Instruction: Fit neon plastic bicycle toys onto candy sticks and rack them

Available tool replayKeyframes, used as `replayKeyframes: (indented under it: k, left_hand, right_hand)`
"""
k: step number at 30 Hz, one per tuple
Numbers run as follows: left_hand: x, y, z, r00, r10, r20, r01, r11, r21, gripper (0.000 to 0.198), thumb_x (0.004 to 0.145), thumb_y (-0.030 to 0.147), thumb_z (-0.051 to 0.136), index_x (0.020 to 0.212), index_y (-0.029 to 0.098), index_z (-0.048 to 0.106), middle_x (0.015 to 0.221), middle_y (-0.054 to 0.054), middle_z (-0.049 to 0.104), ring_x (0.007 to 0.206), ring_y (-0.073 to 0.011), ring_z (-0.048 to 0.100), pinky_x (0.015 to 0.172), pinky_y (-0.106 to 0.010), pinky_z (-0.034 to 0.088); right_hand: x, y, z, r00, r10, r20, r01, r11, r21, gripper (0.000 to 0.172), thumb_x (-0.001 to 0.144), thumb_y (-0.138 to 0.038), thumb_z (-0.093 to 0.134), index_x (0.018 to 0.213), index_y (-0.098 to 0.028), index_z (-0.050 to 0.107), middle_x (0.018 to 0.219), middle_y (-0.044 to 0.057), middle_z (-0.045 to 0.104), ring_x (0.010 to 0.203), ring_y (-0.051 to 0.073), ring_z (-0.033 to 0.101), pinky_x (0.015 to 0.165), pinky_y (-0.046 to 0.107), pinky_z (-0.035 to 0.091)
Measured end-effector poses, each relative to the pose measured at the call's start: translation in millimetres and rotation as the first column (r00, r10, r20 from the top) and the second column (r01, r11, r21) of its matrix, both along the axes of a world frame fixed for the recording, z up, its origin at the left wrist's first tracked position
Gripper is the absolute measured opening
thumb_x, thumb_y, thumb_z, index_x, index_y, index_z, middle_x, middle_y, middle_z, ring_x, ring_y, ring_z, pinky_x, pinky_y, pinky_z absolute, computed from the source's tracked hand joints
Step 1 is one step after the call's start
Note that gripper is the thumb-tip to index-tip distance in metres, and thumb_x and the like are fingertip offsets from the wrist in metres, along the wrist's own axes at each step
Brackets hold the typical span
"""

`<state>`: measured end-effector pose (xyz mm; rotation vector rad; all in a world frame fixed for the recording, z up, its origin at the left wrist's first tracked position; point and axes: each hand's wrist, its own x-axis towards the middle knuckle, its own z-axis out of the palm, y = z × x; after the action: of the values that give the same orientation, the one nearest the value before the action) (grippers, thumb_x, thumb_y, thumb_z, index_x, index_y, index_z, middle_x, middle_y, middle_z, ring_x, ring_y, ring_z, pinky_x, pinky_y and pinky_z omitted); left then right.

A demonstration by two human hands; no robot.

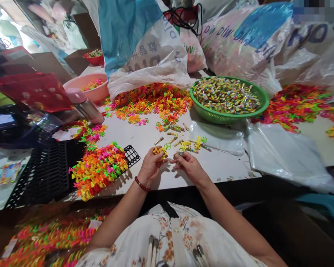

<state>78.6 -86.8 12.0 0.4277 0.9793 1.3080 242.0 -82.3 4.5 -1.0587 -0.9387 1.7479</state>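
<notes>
Near the table's front edge, my left hand (151, 168) is closed on a yellow plastic toy piece (163, 152) with a round, wheel-like part. Just to its right, my right hand (191, 168) pinches something small and greyish at the fingertips, mostly hidden by the fingers. The two hands are close together but apart. Beyond them lie several thin patterned tubes (158, 141) and a few loose yellow and green wheeled pieces (198, 142). Left of my left hand, a black plastic rack (132, 155) carries rows of orange, yellow, pink and green toy pieces (100, 168).
A green basket (229, 118) full of patterned tubes stands behind on the right. Heaps of bright toy pieces (153, 98) spill from large sacks (144, 48). Flat clear plastic bags (284, 152) lie at right. A thermos (87, 109) and pink basin (96, 91) stand at left.
</notes>
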Motion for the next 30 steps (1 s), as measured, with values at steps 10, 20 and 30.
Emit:
replayKeyframes:
  k: [10,20,30]
  left_hand:
    - [-1.5,-5.6,-2.7,0.997,-0.044,-0.059,0.044,0.999,0.006,0.037,0.064,0.025,0.082,0.094,0.018,0.063,0.087,-0.002,0.065,0.076,-0.014,0.064,0.062,-0.027,0.056]
    - [-11.4,29.0,-7.4,0.873,0.315,-0.374,-0.213,0.933,0.289,0.021,0.083,0.036,0.066,0.099,0.023,0.064,0.103,-0.002,0.066,0.097,-0.0144,0.061,0.085,-0.026,0.049]
    - [-27.5,51.3,7.2,0.948,0.316,0.042,-0.319,0.942,0.107,0.019,0.073,0.026,0.073,0.078,0.019,0.057,0.08,0.002,0.064,0.079,-0.0116,0.065,0.087,-0.034,0.053]
  right_hand:
    - [15.4,2.9,5.3,0.987,-0.13,0.097,0.125,0.99,0.057,0.042,0.065,-0.048,0.079,0.068,-0.021,0.047,0.053,-0.007,0.049,0.046,0.007,0.039,0.041,0.02,0.024]
    - [-5.7,-3.0,-14.0,0.995,-0.041,0.092,0.046,0.997,-0.061,0.049,0.06,-0.06,0.079,0.08,-0.019,0.06,0.081,0.003,0.065,0.07,0.014,0.063,0.057,0.025,0.051]
    - [3.6,-2.1,-17.0,0.98,-0.095,0.177,0.087,0.995,0.05,0.045,0.072,-0.059,0.071,0.092,-0.019,0.067,0.066,-0.001,0.058,0.055,0.01,0.054,0.05,0.023,0.045]
